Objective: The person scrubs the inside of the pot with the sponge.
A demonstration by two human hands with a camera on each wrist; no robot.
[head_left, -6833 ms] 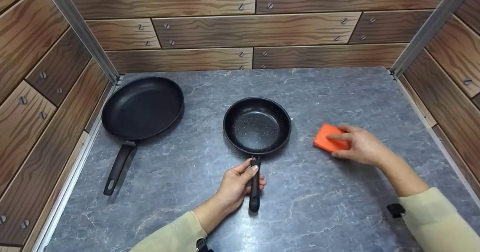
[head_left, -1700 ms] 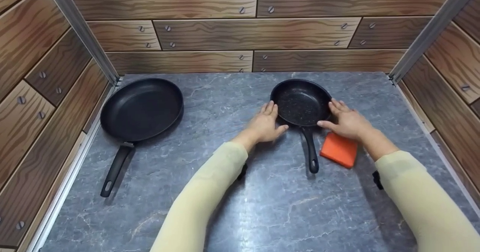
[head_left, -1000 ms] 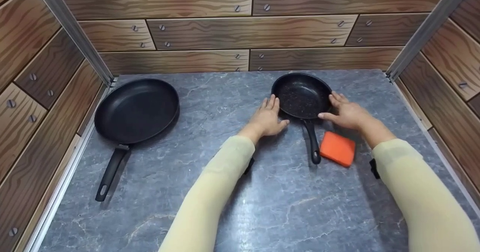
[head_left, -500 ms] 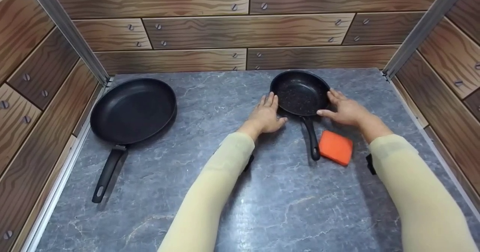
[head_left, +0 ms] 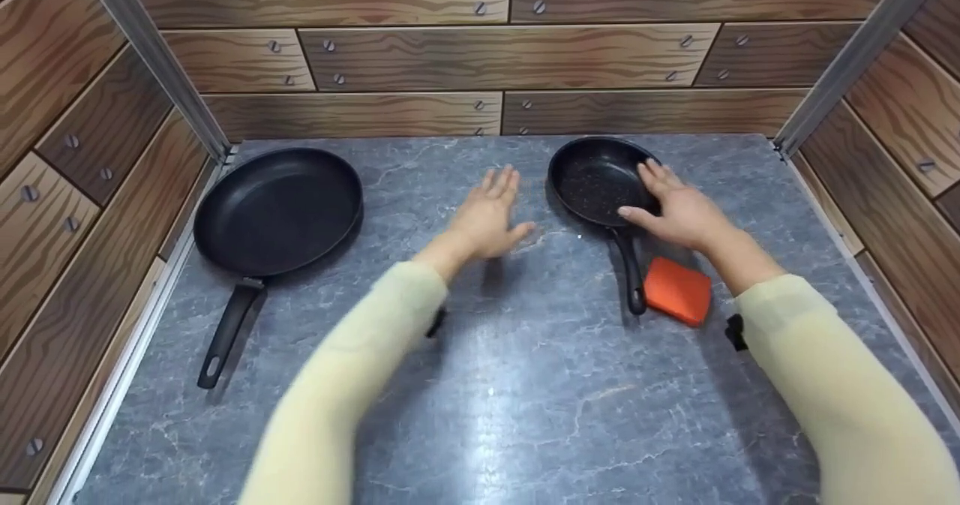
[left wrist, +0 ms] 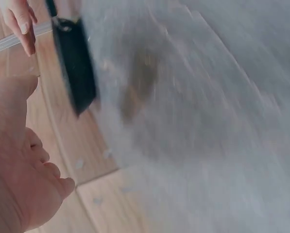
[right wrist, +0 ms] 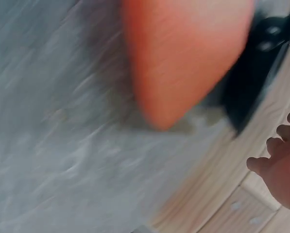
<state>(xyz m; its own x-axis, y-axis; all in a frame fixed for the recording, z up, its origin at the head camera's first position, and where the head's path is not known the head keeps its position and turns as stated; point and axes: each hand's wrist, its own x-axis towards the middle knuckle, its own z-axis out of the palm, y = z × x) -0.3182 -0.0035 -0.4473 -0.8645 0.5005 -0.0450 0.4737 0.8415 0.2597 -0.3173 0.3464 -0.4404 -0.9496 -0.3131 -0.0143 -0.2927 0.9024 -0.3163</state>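
Note:
A small speckled black frying pan (head_left: pixel 596 182) sits at the back right of the table, its handle pointing toward me. My right hand (head_left: pixel 684 208) has its fingers extended over the pan's right rim, overlapping it in the head view. To the left of the pan, my left hand (head_left: pixel 484 216) hovers apart from it with fingers straight and nothing held. Beside the pan's handle lies an orange sponge (head_left: pixel 677 291), which looms large in the right wrist view as an orange block (right wrist: pixel 183 58). The left wrist view shows the same pan (left wrist: pixel 76 68) side-on beyond the hand.
A larger black frying pan (head_left: pixel 279 211) rests at the left, its handle angled toward the front left. Wood-patterned walls (head_left: pixel 405 58) with metal corner posts (head_left: pixel 161 58) enclose the grey marbled table (head_left: pixel 570 400) at the back and both sides.
Earlier the left hand held the small pan's handle and the right the sponge. Later both hands flanked the pan, farther back and right. Now the left has moved off leftward and the right has lifted slightly.

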